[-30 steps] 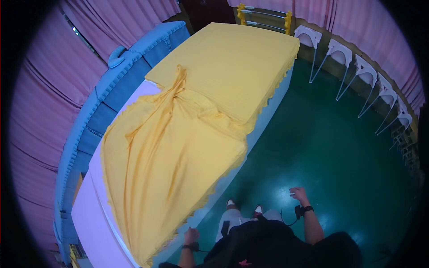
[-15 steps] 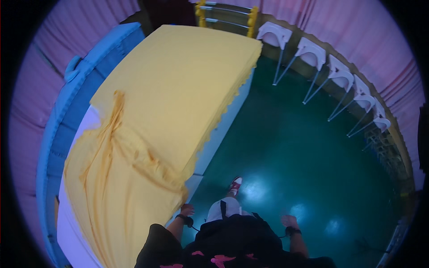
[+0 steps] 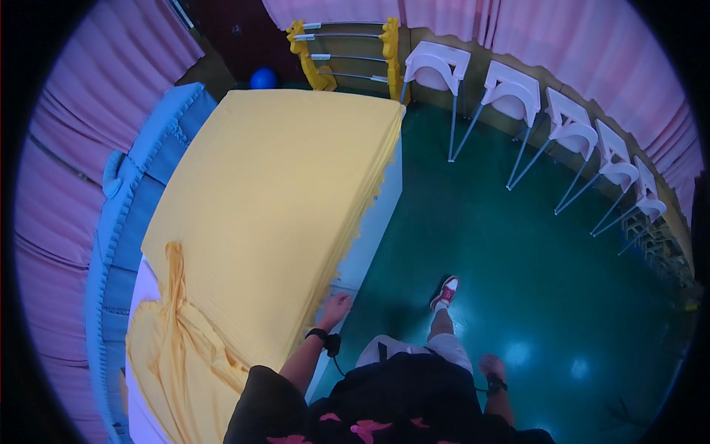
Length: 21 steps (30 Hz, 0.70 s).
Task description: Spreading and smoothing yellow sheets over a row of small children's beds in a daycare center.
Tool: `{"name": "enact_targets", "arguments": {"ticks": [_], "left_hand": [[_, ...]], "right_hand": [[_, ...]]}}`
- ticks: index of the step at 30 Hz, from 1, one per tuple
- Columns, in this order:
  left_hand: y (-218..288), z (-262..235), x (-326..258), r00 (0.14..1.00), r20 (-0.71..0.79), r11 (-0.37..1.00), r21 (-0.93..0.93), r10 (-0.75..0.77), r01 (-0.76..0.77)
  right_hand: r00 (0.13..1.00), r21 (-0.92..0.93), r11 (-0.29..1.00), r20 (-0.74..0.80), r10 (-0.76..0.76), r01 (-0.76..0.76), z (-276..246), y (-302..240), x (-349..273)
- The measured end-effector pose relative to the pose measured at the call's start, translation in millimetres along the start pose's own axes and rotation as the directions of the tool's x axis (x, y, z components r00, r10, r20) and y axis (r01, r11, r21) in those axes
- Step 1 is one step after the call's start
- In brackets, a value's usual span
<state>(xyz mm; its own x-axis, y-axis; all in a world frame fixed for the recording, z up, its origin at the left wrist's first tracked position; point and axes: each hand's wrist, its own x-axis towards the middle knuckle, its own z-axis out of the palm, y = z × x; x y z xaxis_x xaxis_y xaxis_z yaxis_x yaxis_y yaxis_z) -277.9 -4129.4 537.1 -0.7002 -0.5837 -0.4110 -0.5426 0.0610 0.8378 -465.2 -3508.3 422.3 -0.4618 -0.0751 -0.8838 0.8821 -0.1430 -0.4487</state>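
Note:
A yellow elastic-edged sheet (image 3: 274,170) covers most of a white mattress block (image 3: 373,226) on my left. Its far part lies smooth, while the near part (image 3: 185,348) is bunched into a twisted ridge and loose folds. Pale mattress shows at the left edge. My left hand (image 3: 336,311) is beside the sheet's right edge, fingers loosely bent and a little apart, with nothing seen in it; whether it touches the sheet I cannot tell. Over the floor at my right side hangs my right hand (image 3: 492,365), its fingers small and blurred, no object visible in it.
A blue padded bench (image 3: 133,222) runs along the left. Beyond the mattress are a blue ball (image 3: 263,79) and a yellow rack with metal bars (image 3: 347,58). Several pale pink high chairs (image 3: 510,92) line the right wall, above green floor (image 3: 473,214). Pink curtains (image 3: 444,22) hang behind.
My view has shifted forward along the mattress, bringing the ball and rack's base into sight. My left hand has moved forward along the sheet's edge, and a foot has stepped out ahead.

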Motion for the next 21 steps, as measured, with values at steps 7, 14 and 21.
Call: {"name": "enact_targets", "arguments": {"ticks": [7,14,21], "left_hand": [[-51,-1,20,0.658,0.034,0.659,0.032,-0.752,0.752],[87,92,152,0.805,0.020,0.783,-0.221,-0.593,0.582],[167,154,358,0.844,-0.035,0.821,-0.256,-0.535,0.510]], "right_hand": [[0.993,0.227,0.967,0.001,0.121,-0.118,71,-178,168],[0.548,-0.629,-0.072,0.723,-0.421,0.774,156,-426,403],[0.724,0.068,0.998,0.688,-0.042,-0.006,394,-658,455]]}}
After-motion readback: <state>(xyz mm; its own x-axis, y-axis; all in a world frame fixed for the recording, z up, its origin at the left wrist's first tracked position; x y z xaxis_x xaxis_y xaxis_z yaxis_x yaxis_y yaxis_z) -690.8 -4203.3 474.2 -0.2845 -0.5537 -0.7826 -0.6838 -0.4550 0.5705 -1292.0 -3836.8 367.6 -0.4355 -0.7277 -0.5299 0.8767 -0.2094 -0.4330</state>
